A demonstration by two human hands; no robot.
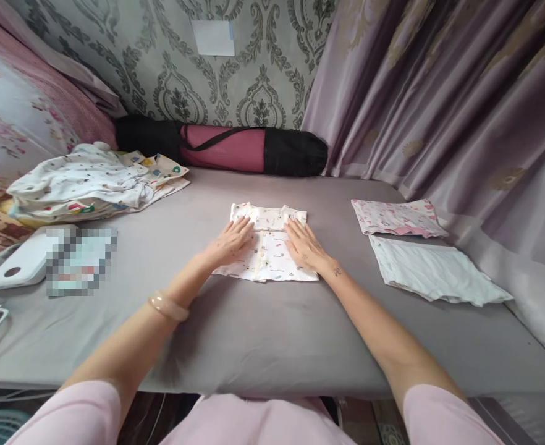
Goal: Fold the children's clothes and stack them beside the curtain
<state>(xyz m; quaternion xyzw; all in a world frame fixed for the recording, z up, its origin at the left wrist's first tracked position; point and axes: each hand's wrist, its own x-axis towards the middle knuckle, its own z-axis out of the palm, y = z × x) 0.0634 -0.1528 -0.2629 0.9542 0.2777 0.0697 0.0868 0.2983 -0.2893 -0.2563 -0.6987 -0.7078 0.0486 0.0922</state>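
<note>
A small white printed baby shirt [267, 247] lies folded flat in the middle of the grey bed sheet [254, 334]. My left hand [230, 241] rests flat on its left side, fingers stretched out. My right hand [304, 245] lies flat on its right side, fingers spread. Neither hand holds anything. A pale bangle [167, 306] sits on my left wrist.
A heap of unfolded printed baby clothes [91, 182] lies at the back left. Two folded garments, pink-printed [397, 217] and white [434, 271], lie at the right. A rolled pink-and-black bag [235, 148] rests against the wall. A white device [22, 262] sits at left; curtains hang right.
</note>
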